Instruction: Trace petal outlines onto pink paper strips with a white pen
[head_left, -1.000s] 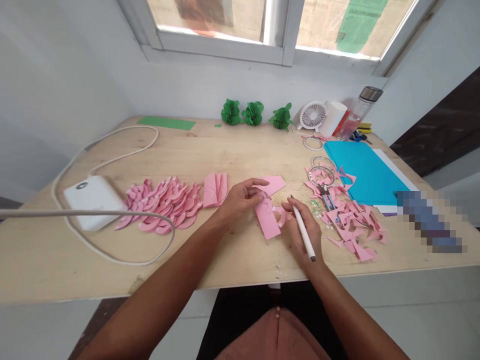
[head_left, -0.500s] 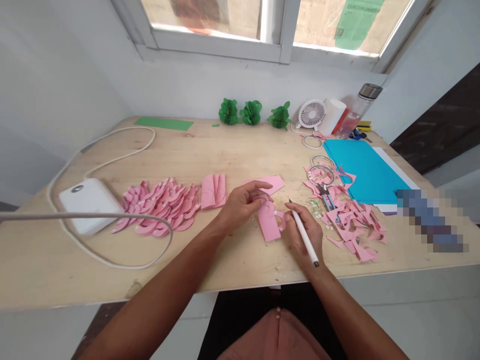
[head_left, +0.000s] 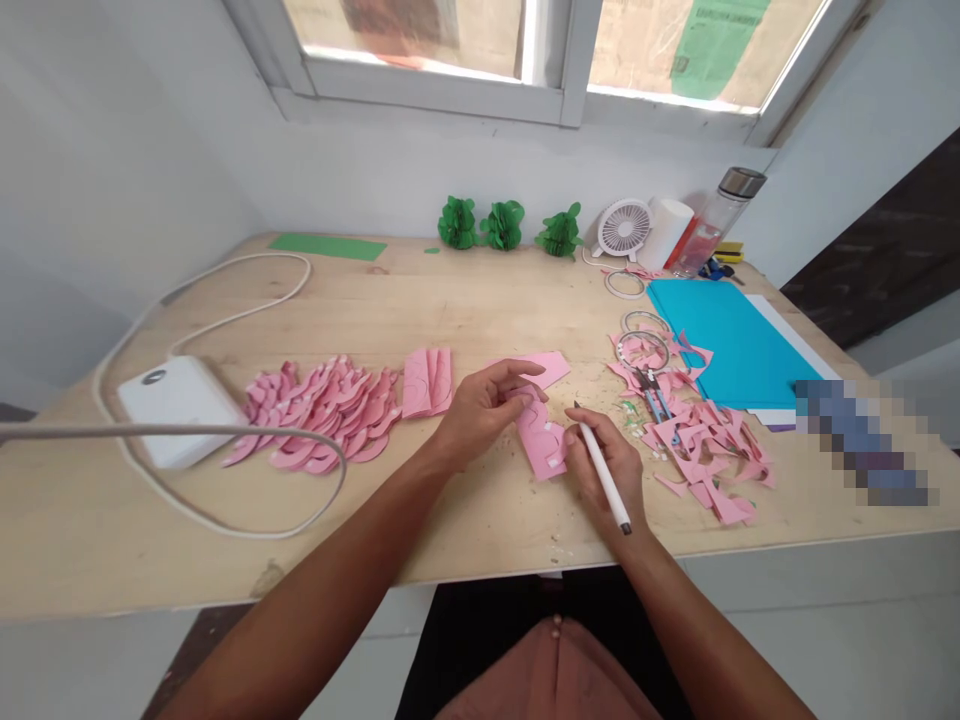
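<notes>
A folded-looking pink paper strip point(head_left: 541, 462) with curved outlines on it lies on the table in front of me. At its top end, my left hand point(head_left: 480, 405) has thumb and fingers curled closed on the paper. A white pen point(head_left: 606, 475) rests slanted in my right hand point(head_left: 600, 465), its dark tip pointing up and left. My right fingertips also touch a curved pink paper cutout point(head_left: 557, 450), which overlaps the strip's right side; part of it is hidden. Behind the left fingers lies another pink paper piece point(head_left: 551, 368).
Left of my hands are folded pink papers point(head_left: 427, 383), a pile of pink cutouts point(head_left: 322, 415) and a white power bank point(head_left: 180, 410) with a looping cable. Scissors point(head_left: 652, 385), tape rolls point(head_left: 641, 350) and pink scraps point(head_left: 712, 450) lie right, beside a blue folder point(head_left: 731, 335).
My right hand has shifted slightly left with the pen. The curved cutout has moved from beside the strip to lie over its right side. My left hand stays put.
</notes>
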